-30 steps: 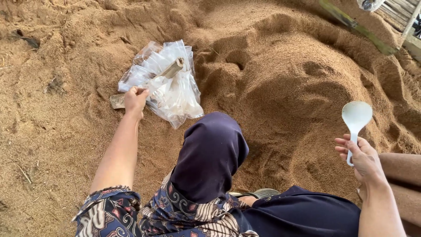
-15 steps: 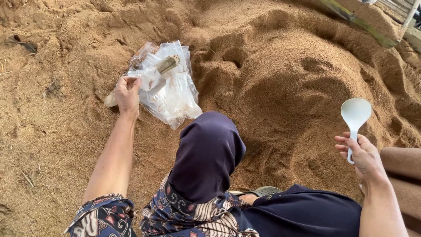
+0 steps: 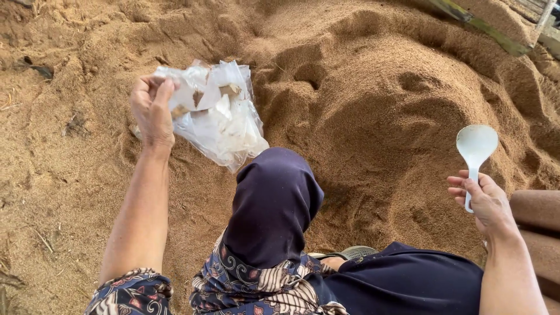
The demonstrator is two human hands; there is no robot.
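Observation:
My left hand [image 3: 153, 111] grips the top edge of a bunch of clear plastic bags [image 3: 219, 116] and holds it lifted just above the sawdust, left of centre. The bags hang crumpled, with a small brown piece inside. My right hand [image 3: 485, 201] is at the right, closed around the handle of a white plastic spoon [image 3: 476, 149] whose bowl points up and away from me. A large mound of brown sawdust [image 3: 373, 99] lies between and beyond both hands. My bent knee in dark cloth [image 3: 274, 198] sits in the middle.
Loose sawdust covers the ground on the left [image 3: 52, 175]. A green-edged wooden plank [image 3: 478, 23] runs along the top right. A brown rounded object [image 3: 539, 233] lies at the right edge beside my right arm. A grey sandal [image 3: 350, 254] shows by my leg.
My left hand has picked the plastic bags up off the sawdust and raised them toward me. The right hand with the spoon has stayed in place.

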